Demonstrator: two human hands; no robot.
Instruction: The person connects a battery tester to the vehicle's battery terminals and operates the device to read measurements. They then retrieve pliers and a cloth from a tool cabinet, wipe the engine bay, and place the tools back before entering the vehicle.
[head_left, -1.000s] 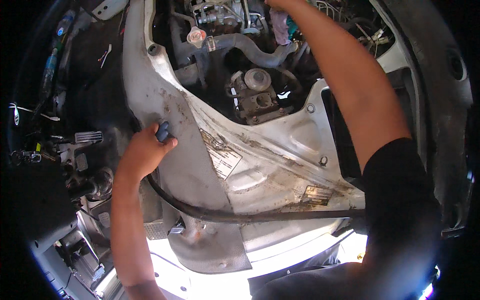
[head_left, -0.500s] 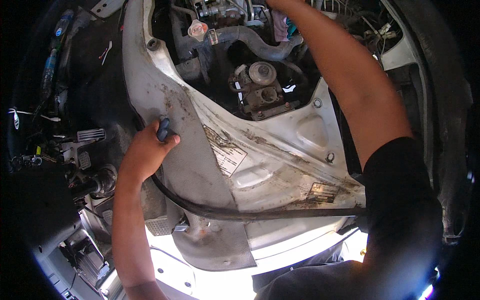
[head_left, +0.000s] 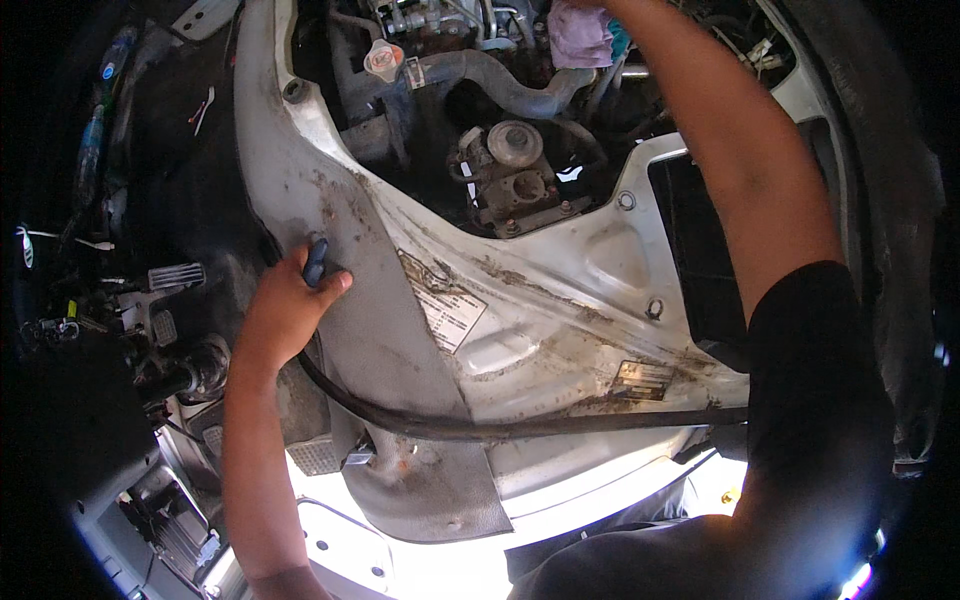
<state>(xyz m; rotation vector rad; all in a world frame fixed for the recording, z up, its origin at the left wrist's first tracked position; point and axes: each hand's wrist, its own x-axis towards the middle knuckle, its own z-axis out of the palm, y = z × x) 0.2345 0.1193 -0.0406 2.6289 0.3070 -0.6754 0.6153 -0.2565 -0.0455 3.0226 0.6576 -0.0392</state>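
Observation:
My left hand rests on the grey padded cover along the edge of an engine opening. Its fingers are closed around a short, rounded dark blue piece that looks like a handle; the rest of it is hidden. At the top edge my right hand is mostly cut off, its fingers out of sight. Directly below that hand hangs a bunched pink-purple cloth with a teal part, beside the engine hoses. The hand appears to grip it.
A radiator cap and a thick hose lie in the engine bay, near a round metal part on a bracket. A black rubber seal crosses the white metal panel. Pedals stand at left.
My right forearm has shifted slightly right, and more of the pink-purple cloth shows under the hand. My left hand keeps its hold on the dark blue piece. The whole view has shifted slightly.

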